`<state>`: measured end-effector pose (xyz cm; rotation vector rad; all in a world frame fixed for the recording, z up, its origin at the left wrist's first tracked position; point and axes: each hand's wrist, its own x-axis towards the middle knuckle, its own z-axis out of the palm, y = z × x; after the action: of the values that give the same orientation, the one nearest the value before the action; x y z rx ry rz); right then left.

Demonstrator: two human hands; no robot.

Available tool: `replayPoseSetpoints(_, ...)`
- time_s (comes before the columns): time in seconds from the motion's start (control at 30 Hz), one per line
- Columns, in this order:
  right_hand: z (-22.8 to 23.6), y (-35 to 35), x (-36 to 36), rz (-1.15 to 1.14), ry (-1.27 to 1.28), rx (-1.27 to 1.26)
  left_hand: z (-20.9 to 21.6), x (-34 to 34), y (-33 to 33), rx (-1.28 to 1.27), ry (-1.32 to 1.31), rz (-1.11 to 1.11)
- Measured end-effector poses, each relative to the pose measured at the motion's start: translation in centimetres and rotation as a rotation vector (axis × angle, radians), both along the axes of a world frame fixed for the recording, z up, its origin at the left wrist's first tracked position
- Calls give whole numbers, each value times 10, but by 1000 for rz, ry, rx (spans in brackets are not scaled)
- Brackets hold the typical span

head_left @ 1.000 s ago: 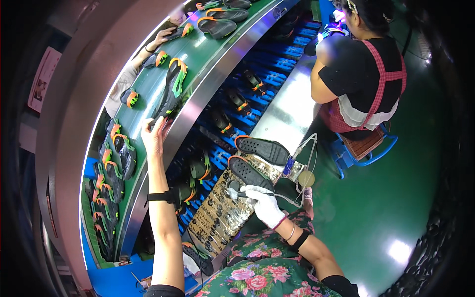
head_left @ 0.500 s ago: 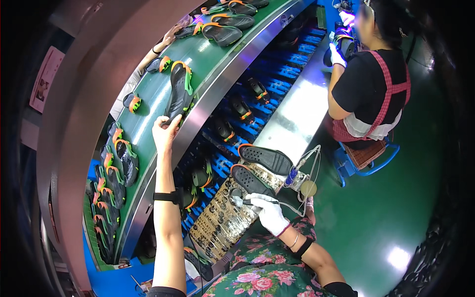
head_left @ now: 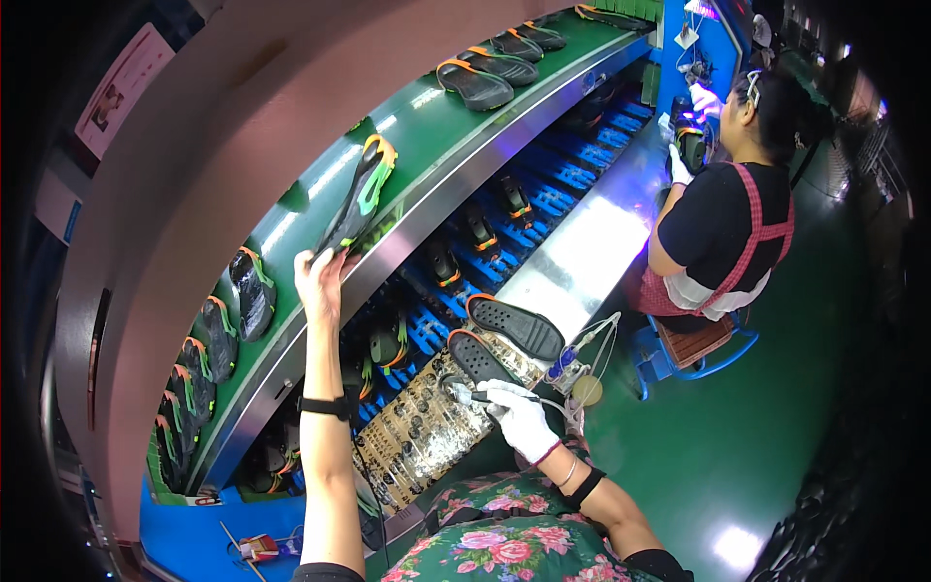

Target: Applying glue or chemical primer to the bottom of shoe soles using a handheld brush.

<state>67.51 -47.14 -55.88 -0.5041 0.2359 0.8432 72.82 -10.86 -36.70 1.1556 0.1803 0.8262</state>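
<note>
The left hand (head_left: 320,279) is stretched up to the green conveyor belt (head_left: 427,126), its bare fingers closed on the lower end of a black shoe sole with green and orange trim (head_left: 359,194), which lies tilted across the belt near its front metal edge. The right hand (head_left: 519,419), in a white glove, rests at the near edge of the worktop (head_left: 582,252), its fingers wrapped narrowly round a thin brush-like tool (head_left: 465,395) whose tip lies at a black sole (head_left: 480,357) set on a patterned paper sheet (head_left: 417,436). A second black sole with an orange rim (head_left: 516,325) lies just beside the first, farther from the person. Small bottles and a round pot (head_left: 574,378) stand at the worktop's right edge, just beside the gloved hand. More soles (head_left: 254,291) ride the belt toward its left end, and others (head_left: 475,82) toward its far right end. Under the belt, blue racks (head_left: 504,242) carry shoes. At the worktop's far end another person (head_left: 722,218) in a black shirt and red checked apron sits on a blue stool.
</note>
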Motion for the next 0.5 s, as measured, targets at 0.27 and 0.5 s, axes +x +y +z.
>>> replayPoseSetpoints(0.27,4,-1,1,-33,-315,-116,-29,-123,-29,29,-96,342)
replayPoseSetpoints(0.5,9,4,10,-4,-30,12,-62,-253,-21,-270,-103,541)
